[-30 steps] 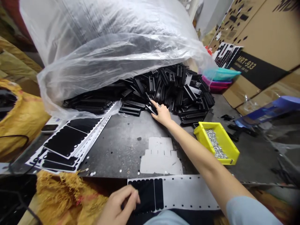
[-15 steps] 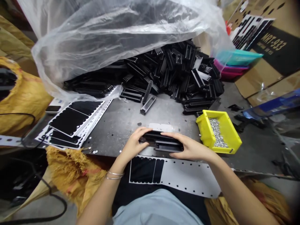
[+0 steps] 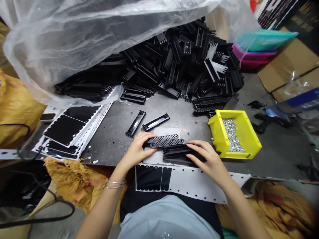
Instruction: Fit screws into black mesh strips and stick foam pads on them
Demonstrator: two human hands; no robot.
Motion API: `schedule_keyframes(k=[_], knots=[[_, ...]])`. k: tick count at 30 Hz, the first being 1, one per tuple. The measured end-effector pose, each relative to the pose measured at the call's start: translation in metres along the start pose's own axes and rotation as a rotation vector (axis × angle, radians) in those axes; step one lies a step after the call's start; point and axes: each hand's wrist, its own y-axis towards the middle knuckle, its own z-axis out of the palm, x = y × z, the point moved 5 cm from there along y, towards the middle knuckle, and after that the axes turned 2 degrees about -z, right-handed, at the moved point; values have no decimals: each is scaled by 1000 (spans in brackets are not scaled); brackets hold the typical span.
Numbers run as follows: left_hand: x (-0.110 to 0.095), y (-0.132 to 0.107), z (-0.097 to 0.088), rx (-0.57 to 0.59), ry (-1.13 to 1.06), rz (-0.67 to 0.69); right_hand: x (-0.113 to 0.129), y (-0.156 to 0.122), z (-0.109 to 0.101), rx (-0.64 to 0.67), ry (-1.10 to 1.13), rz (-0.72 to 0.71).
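dark metal surface [image 3: 107, 146], heap of black plastic strips [image 3: 179, 63] at 12 o'clock; at 6 o'clock, left hand [image 3: 136, 151], fingers narrow on two perforated strips [image 3: 164, 141], right hand [image 3: 208, 157], fingers curled over a stacked bundle [image 3: 177, 153].

Passage: metal bench [image 3: 112, 132] between sticker sheets [image 3: 67, 129] and yellow bin [image 3: 246, 132] | Obstacles: black part heap [image 3: 181, 66], plastic sheeting [image 3: 74, 39]

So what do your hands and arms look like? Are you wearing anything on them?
The left hand and right hand are bare, no gloves. Two thin silver bangles circle the left wrist. Both forearms are bare; the shirt is pale blue.
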Motion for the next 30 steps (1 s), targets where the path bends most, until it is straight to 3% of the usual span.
schedule_keyframes(k=[8, 11, 14, 17, 21, 27, 30], knots=[[1, 0, 1, -14, 19, -22, -8, 16, 1, 104, 116, 16], [-5, -2, -1, 136, 24, 3, -1, 34, 10, 83, 80, 63], [-10, -5, -1, 285, 2, 3, 9, 41, 4, -51, -41, 130], [-12, -4, 1, 212, -13, -30, 13, 27, -11, -62, -65, 173], [-13, 0, 11, 41, 4, -14, 4, -4, -17, 185, -5, 180], [-9, 3, 14, 59, -50, -21, -8, -6, -13, 246, 130, 239], [-8, 2, 12, 76, -66, -21, 3, -4, -9, 253, 80, 158]])
